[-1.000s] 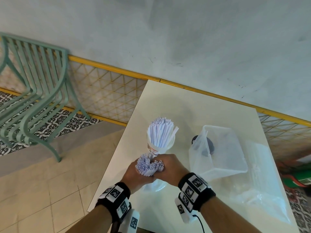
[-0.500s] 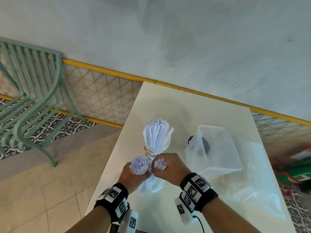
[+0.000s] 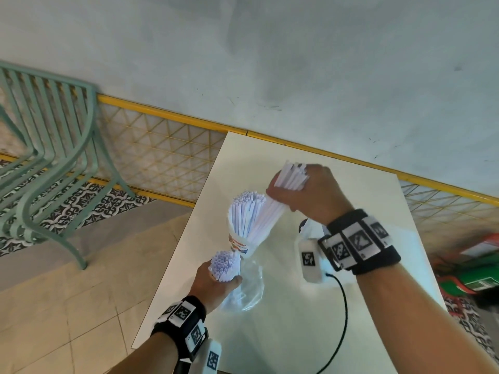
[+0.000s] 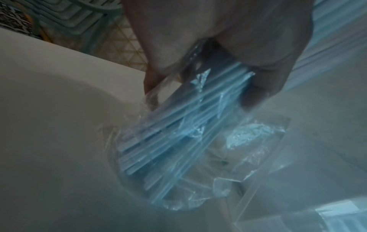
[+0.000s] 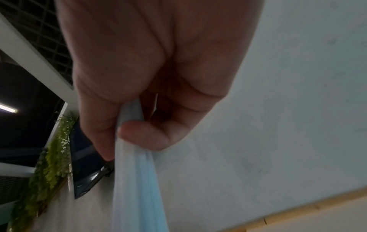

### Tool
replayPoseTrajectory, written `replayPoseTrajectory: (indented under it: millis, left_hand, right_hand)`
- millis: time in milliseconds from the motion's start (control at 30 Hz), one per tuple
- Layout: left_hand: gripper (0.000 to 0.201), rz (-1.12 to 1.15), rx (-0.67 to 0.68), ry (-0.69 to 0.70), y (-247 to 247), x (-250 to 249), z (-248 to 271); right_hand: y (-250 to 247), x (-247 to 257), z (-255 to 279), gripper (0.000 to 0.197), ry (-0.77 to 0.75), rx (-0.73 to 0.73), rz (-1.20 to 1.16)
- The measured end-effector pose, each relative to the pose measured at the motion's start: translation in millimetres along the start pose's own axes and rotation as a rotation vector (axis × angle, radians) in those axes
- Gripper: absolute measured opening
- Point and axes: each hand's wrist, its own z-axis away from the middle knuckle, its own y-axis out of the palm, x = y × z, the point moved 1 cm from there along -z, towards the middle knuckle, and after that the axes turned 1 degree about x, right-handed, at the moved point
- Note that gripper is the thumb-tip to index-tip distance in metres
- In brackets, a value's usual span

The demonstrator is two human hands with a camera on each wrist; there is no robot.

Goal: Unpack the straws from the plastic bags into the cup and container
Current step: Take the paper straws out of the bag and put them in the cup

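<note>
A paper cup (image 3: 237,242) packed with white straws (image 3: 244,210) stands on the white table (image 3: 283,333). My right hand (image 3: 305,193) grips a bundle of white straws (image 3: 290,175) slanted over the cup, its lower ends reaching in among the cup's straws. The right wrist view shows the right hand's fingers (image 5: 143,133) curled round that bundle (image 5: 137,180). My left hand (image 3: 216,282) holds a clear plastic bag (image 3: 249,290) with more straws (image 3: 225,265) upright in it, just in front of the cup. In the left wrist view the bag (image 4: 198,149) hangs below the left hand's fingers (image 4: 264,84).
My right wrist hides most of the clear container; a bit of clear plastic (image 3: 310,233) shows beside it. A green metal chair (image 3: 48,163) stands on the floor to the left. The table's far edge meets a wall with a yellow rail (image 3: 167,114).
My right hand pulled a bundle of straws out of the bag and carried it up and away over the cup. The left hand stayed low with the bag and the other straws.
</note>
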Motion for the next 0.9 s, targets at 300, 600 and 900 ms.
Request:
replayPoseTrajectory:
  millis: [300,600,900]
  left_hand:
    - [0.030,0.045,0.014,-0.023,-1,-7,4]
    - [0.030,0.059,0.037,-0.039,-2,-14,9]
    - [0.031,0.059,0.036,-0.039,-2,-16,8]
  right_hand:
    - [49,-51,-34,0.027,0.072,0.119,0.205]
    - [70,-84,-32,0.094,-0.142,-0.048,0.190]
    - [101,-100,-23,0.094,-0.227,0.079,0.495]
